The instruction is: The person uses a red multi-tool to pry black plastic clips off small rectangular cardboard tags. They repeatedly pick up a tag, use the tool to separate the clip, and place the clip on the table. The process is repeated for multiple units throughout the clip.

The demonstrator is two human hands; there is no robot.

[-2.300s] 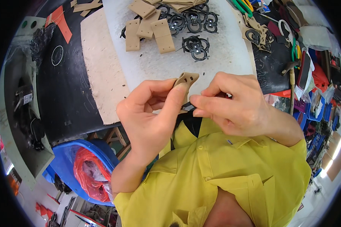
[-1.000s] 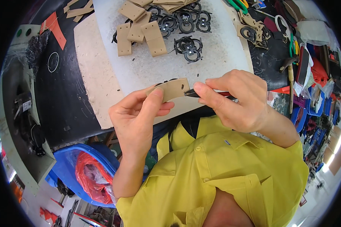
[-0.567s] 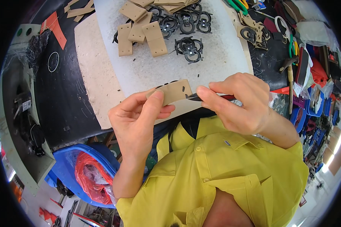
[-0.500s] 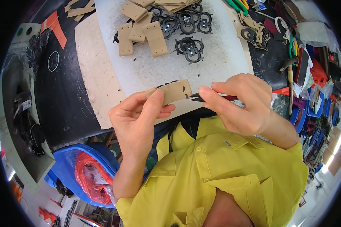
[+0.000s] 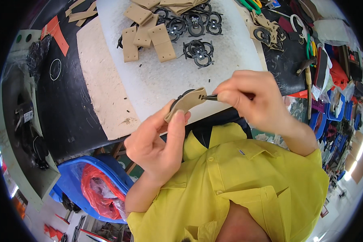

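Note:
In front of my chest, my left hand (image 5: 159, 139) is closed on a folded tan strap piece (image 5: 188, 103), pinching its lower end between thumb and fingers. Behind the strap, the edge of a black ring-shaped buckle (image 5: 182, 97) shows. Small dark slots mark the strap's right end. My right hand (image 5: 250, 99) is closed round slim dark tweezers (image 5: 211, 97), their tip at those slots. Fingers hide most of the tool. Whether the tip is inside a slot, I cannot tell.
A whitish board (image 5: 149, 78) bears tan pieces (image 5: 162, 42) and black buckles (image 5: 199, 52) beyond my hands. More tan pieces with buckles (image 5: 266, 34) lie at the right. A hammer (image 5: 307, 70) rests on the table's right side. A blue bin (image 5: 64, 173) with red plastic stands lower left.
My left hand has shifted right and turned the strap, so its right end tilts up. My right hand has moved slightly up, keeping the tweezers at the strap's end.

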